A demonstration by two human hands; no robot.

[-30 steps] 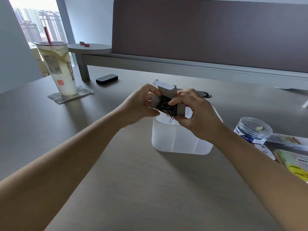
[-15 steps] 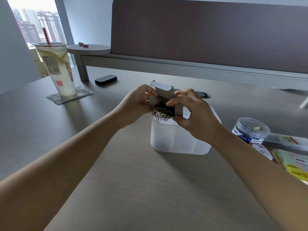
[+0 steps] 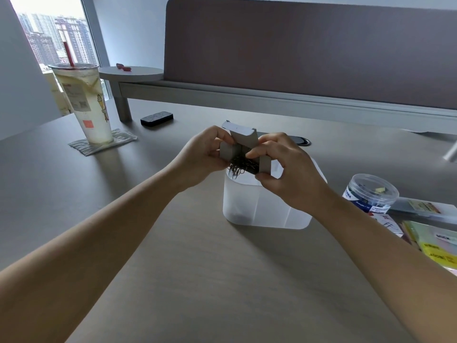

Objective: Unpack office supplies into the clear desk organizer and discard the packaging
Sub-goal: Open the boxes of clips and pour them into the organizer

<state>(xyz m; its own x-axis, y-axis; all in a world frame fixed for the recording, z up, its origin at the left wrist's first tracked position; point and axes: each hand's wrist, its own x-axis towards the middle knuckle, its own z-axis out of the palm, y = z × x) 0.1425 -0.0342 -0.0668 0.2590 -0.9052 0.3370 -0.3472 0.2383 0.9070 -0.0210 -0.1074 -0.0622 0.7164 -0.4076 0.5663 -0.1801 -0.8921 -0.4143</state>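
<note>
A small grey cardboard box (image 3: 241,138) with its flaps open is tipped over the frosted clear desk organizer (image 3: 262,206) at the middle of the desk. My left hand (image 3: 201,157) grips the box's left side. My right hand (image 3: 284,169) grips its right flap, with the index finger at the opening. A tangled clump of paper clips (image 3: 241,165) hangs out of the box's mouth, just above the organizer's left compartment. What lies at the organizer's bottom is too dim to tell.
A round clear tub of supplies (image 3: 371,194), a flat clear case (image 3: 425,206) and sticky-note packs (image 3: 437,246) lie at the right. An iced drink cup (image 3: 85,102) with a red straw stands on a coaster at the left. Behind are a black eraser (image 3: 157,118) and a desk divider (image 3: 309,50).
The box has tipped further over the organizer, and the clump of paper clips has slid out of its mouth and now hangs lower.
</note>
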